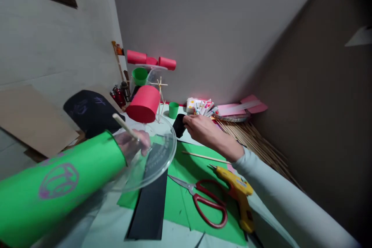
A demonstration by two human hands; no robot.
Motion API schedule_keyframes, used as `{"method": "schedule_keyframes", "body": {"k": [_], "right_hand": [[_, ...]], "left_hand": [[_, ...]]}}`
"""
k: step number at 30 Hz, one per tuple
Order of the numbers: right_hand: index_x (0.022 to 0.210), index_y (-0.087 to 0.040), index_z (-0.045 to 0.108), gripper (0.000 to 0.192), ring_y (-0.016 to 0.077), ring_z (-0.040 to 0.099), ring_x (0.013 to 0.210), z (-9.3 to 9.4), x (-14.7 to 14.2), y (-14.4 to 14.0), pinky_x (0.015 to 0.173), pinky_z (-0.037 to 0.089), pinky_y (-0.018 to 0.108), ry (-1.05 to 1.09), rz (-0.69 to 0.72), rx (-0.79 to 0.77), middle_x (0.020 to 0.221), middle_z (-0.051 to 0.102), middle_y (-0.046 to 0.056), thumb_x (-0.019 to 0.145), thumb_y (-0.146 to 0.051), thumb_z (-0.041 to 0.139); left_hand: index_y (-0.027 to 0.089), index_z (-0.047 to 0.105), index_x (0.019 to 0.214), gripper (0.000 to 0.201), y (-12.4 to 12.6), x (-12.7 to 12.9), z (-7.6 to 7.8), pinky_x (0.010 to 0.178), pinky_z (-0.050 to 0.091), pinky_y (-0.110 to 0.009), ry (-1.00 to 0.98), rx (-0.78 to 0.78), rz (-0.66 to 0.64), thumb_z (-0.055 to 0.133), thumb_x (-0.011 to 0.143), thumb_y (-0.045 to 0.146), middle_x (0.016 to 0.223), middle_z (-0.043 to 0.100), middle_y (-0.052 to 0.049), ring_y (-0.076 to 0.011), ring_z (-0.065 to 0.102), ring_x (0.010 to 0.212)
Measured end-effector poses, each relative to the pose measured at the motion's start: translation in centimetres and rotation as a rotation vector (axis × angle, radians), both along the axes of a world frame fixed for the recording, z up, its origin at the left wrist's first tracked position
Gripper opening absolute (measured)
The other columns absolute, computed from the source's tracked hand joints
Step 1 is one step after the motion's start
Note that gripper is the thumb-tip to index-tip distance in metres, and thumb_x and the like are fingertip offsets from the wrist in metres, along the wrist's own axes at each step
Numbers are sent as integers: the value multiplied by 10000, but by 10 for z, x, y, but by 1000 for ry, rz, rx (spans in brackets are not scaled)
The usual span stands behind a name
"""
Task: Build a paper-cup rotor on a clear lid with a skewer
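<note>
Cluttered table [95,224]; left hand [132,143] grips stick [124,126] behind clear lid [151,155], frame centre; right hand [203,130] pinches black piece [178,124]; scissors [203,199] lower centre.

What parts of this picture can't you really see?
Head view only:
- Left hand: blurred behind the clear plastic lid; its grip on the wooden stick is unclear.
- Right hand fingers on the black piece: fingertips hidden, so the grip is unclear.
- Glue gun: its base is cut off by the sleeve.
- Paint tubes: labels too small.
- Green tube: cut off by the left edge.
</note>
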State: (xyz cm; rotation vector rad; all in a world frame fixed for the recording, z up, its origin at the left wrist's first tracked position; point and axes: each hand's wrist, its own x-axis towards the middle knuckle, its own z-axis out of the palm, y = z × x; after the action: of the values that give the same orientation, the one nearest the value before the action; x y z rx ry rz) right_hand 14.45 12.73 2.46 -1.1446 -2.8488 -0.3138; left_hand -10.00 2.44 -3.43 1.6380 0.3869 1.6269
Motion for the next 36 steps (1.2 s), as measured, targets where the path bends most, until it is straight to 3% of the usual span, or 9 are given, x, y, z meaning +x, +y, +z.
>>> {"method": "schedule_keyframes", "body": {"k": [3,6,14,19,23,27,32,36], "right_hand": [[1154,-141,662,239,174,699,851,-24,-3,-4,762,613,349,-22,14,-46,1027,703,51,1029,-344,644],[1174,-142,658,250,180,702,872,-33,-3,-4,772,615,356,-28,32,-63,1053,703,56,1027,-344,647],[1169,-141,659,243,178,703,859,-32,4,-17,765,616,354,2,49,-73,1035,705,54,1030,-340,641],[1152,-145,662,235,172,701,847,-23,11,-15,763,614,351,72,67,-61,1020,705,45,1039,-349,626],[1178,-155,661,251,185,702,906,-11,10,13,820,612,384,156,43,-31,1075,704,53,1038,-361,627],[1258,-166,640,303,221,693,1024,-6,-14,56,890,603,433,200,8,-38,1206,682,81,1023,-356,649],[1304,-172,622,351,244,678,1087,-21,-58,98,915,597,456,171,-69,-98,1286,653,97,1009,-358,668],[1292,-174,628,346,237,682,1065,-36,-73,114,896,603,441,146,-125,-125,1274,656,95,1009,-367,669]], "left_hand": [[138,692,961,222,0,-4,-4,615,533,-262,14,5,-41,600,1024,330,729,637,29,-112,610,627],[149,721,986,196,2,-8,-2,608,513,-265,28,11,-53,607,1020,305,690,623,33,-116,591,609],[259,800,1018,221,4,-8,1,593,473,-311,70,-2,-64,592,1013,333,660,638,-1,-145,522,581],[270,797,1032,243,9,-9,-3,562,458,-289,98,39,-68,567,1021,348,632,611,6,-142,502,554],[279,794,1038,217,9,-8,-1,561,486,-266,132,43,-53,588,1014,340,609,576,23,-143,552,569],[283,792,1031,230,5,-6,2,557,486,-270,151,52,-38,579,1019,369,592,545,30,-143,561,556],[272,765,1070,277,7,-3,-5,541,474,-256,147,69,-30,535,1038,422,600,549,33,-139,543,570],[191,724,1035,254,13,-3,-14,556,495,-237,155,113,-63,547,1047,372,666,615,32,-120,595,610]]}}
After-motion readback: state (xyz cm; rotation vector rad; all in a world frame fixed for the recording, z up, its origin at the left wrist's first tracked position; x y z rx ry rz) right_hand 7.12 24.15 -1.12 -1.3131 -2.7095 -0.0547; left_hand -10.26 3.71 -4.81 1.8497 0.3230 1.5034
